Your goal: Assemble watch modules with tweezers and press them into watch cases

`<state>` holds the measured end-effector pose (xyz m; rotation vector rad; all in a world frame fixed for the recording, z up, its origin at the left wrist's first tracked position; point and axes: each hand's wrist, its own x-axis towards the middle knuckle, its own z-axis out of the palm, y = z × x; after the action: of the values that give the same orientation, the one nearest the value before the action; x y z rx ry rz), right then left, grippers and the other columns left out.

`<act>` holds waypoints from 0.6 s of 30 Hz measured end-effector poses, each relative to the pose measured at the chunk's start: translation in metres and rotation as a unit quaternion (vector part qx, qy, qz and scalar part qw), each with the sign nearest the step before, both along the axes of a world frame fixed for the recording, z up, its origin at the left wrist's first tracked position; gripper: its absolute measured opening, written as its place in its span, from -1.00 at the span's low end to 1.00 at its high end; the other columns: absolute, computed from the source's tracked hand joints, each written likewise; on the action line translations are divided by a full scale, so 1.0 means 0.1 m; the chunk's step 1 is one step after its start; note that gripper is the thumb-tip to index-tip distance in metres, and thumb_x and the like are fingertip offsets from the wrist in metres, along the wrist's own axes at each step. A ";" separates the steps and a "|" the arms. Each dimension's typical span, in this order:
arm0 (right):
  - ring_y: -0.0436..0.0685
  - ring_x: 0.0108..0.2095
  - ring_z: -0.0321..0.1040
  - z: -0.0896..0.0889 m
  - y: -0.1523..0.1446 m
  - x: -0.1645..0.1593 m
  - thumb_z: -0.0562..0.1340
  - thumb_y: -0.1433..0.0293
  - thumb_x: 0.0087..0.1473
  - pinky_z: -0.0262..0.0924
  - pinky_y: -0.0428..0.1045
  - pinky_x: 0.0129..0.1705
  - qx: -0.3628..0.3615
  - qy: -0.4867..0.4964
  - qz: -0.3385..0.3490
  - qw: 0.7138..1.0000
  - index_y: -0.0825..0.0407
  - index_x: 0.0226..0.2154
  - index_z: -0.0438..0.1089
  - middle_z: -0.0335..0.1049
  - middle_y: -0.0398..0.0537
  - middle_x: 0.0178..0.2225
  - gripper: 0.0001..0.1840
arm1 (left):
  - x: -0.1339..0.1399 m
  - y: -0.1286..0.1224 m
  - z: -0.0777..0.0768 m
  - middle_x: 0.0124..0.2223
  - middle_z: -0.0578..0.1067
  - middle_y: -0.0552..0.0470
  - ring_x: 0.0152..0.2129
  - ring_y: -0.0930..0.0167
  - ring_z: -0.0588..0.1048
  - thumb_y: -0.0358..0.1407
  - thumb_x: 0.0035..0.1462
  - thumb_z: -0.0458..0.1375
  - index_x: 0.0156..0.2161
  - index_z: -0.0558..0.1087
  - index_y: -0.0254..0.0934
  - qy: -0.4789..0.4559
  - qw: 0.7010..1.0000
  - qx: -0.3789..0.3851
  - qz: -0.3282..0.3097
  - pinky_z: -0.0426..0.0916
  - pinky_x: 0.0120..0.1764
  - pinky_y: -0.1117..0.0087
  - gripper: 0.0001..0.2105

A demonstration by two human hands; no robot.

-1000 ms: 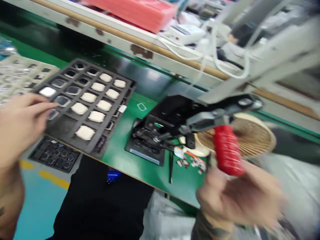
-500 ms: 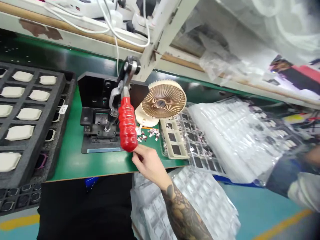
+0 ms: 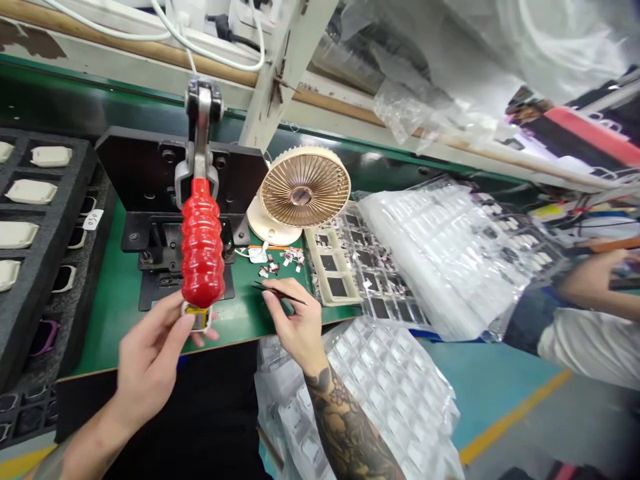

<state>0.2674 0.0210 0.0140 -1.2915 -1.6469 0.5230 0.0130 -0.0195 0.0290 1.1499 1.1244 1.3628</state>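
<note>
My left hand (image 3: 147,360) pinches a small watch case (image 3: 199,321) with a white rim and yellow inside, just below the press's red handle (image 3: 203,240). Part of the case is hidden by that handle. Dark tweezers (image 3: 281,293) lie across the fingers of my right hand (image 3: 301,327), closed on them, tips pointing left over the green bench. Behind the handle stands the black toggle press (image 3: 160,167). Small loose parts (image 3: 269,270) lie on the bench beyond the tweezers.
A cream fan (image 3: 303,193) stands beside the press. Right of it are a cream parts tray (image 3: 327,273) and plastic-wrapped trays (image 3: 425,247). Dark foam trays (image 3: 75,200) of watch cases fill the left. At far right a co-worker's hand (image 3: 595,283) is visible.
My left hand has come into view with the watch case. My right hand has left the red handle and now has the tweezers. The view has shifted right.
</note>
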 end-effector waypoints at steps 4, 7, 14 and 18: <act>0.13 -0.12 0.64 0.05 -0.11 -0.03 0.38 0.47 0.37 0.60 0.05 -0.10 0.045 0.058 -0.039 0.996 -0.06 0.02 0.68 0.66 0.02 -0.10 -0.78 | 0.26 0.24 -0.16 -0.16 0.74 -0.11 -0.36 0.30 0.74 -0.18 0.42 0.38 0.21 0.56 -0.28 -0.055 0.995 -0.071 -0.049 0.64 -0.30 0.37 -0.64; 0.19 -0.05 0.66 0.09 -0.21 -0.14 0.36 0.55 0.36 0.63 0.12 -0.07 0.071 0.116 0.001 0.991 -0.10 0.02 0.68 0.67 0.05 -0.04 -0.70 | 0.30 0.27 -0.27 -0.16 0.73 -0.07 -0.30 0.31 0.75 -0.22 0.42 0.38 0.24 0.53 -0.26 -0.044 0.994 -0.081 -0.064 0.64 -0.26 0.40 -0.63; 0.24 -0.12 0.70 -0.05 -0.22 -0.47 0.36 0.54 0.34 0.65 0.16 -0.09 0.069 0.128 0.033 0.989 -0.07 0.02 0.65 0.72 0.05 -0.11 -0.72 | 0.24 0.19 -0.32 -0.13 0.74 -0.05 -0.27 0.34 0.74 -0.20 0.50 0.29 0.30 0.49 -0.23 -0.011 0.994 -0.066 -0.087 0.67 -0.18 0.37 -0.63; 0.22 -0.21 0.69 -0.10 -0.18 -0.49 0.38 0.48 0.35 0.67 0.14 -0.15 0.049 0.101 0.021 0.993 -0.03 -0.06 0.67 0.71 0.05 -0.19 -0.83 | 0.25 0.20 -0.31 -0.14 0.74 -0.02 -0.28 0.35 0.75 -0.23 0.50 0.29 0.29 0.50 -0.23 -0.012 0.995 -0.058 -0.086 0.67 -0.18 0.39 -0.65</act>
<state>0.2184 0.0029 0.0044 -1.0961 -1.5152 0.5718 0.0382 0.0001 -0.0017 1.1168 1.0489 1.1604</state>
